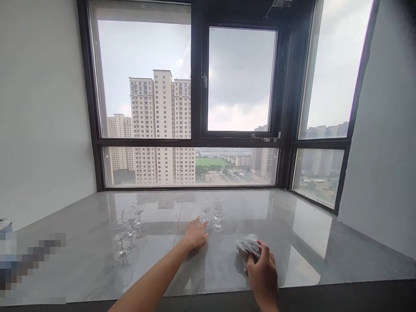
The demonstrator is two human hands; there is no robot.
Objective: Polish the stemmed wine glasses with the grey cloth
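Note:
My left hand (196, 235) reaches forward over the glossy grey sill with its fingers stretched out and apart. Its fingertips are beside the foot of a clear stemmed glass (205, 205); whether they touch it I cannot tell. Just right of that glass, more stemmed glasses (217, 209) overlap one another. Crumpled in my right hand (264, 269) is a light grey cloth (247, 248), held close above or on the sill. Three upright stemmed glasses stand to the left: a near one (121, 248), a middle one (130, 222) and a far one (138, 212).
The tiled sill (156, 273) runs back to dark-framed windows (195, 143), with its front edge close to me. White walls (42, 108) flank it. At the far left, a white and blue object (5, 226) is partly visible above a pixelated patch.

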